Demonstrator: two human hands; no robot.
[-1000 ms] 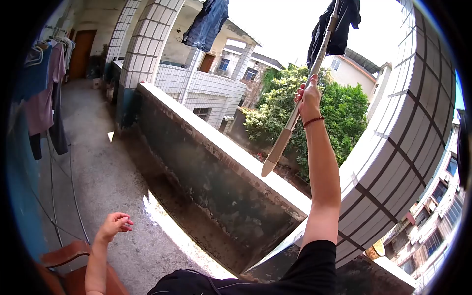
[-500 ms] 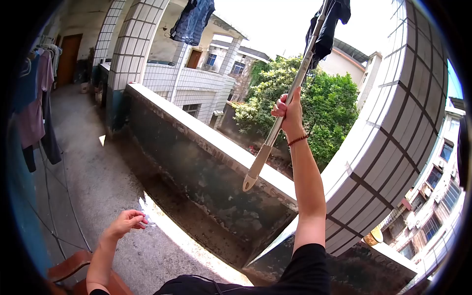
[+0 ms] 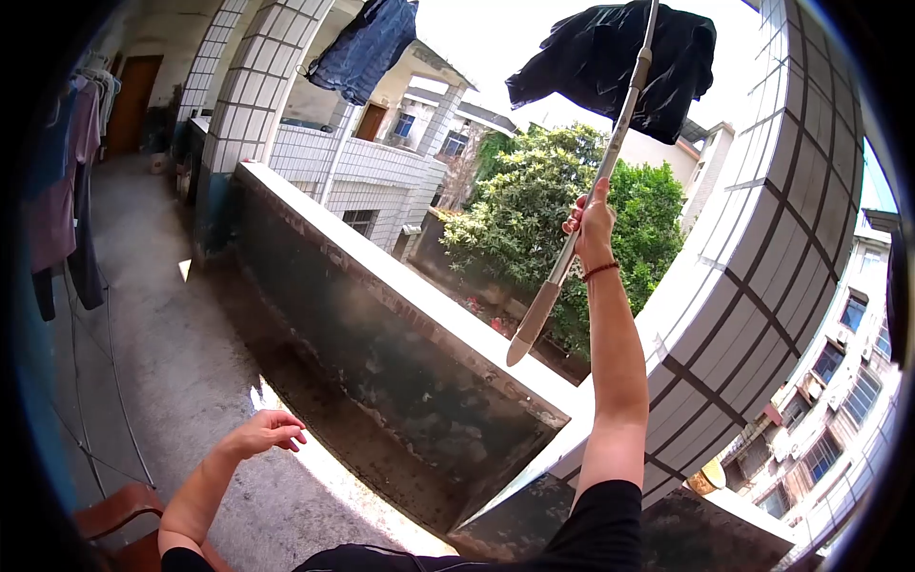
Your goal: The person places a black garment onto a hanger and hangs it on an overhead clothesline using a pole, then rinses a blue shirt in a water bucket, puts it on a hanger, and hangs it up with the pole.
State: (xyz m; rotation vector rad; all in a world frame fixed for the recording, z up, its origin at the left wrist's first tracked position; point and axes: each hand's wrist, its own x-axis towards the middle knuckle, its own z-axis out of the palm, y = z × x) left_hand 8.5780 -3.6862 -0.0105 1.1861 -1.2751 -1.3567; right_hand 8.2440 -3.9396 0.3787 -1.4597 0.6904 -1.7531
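My right hand (image 3: 595, 227) is raised and wrapped around a long metal clothes pole (image 3: 621, 126), which slants up to the right. The tan handle end (image 3: 537, 322) of the pole hangs below the hand. Near the pole's upper part is a dark garment (image 3: 681, 71), spread wide against the bright sky; the pole's top is out of frame, so how they meet cannot be seen. Low on the left, my left hand (image 3: 265, 434) is held out over the floor with loosely bent fingers and nothing visible in it.
A low wall (image 3: 381, 276) with a white ledge runs alongside, with a tiled pillar (image 3: 734, 276) to the right. Blue denim clothing (image 3: 367, 52) hangs above. Clothes on hangers (image 3: 67, 191) line the left, over a reddish-brown chair (image 3: 119, 515). A yellowish pot (image 3: 707, 477) sits by the pillar.
My right hand and the pole have shifted right and slightly down in view. The dark garment now shows much wider and lower. My left hand has moved slightly right, its fingers less pinched.
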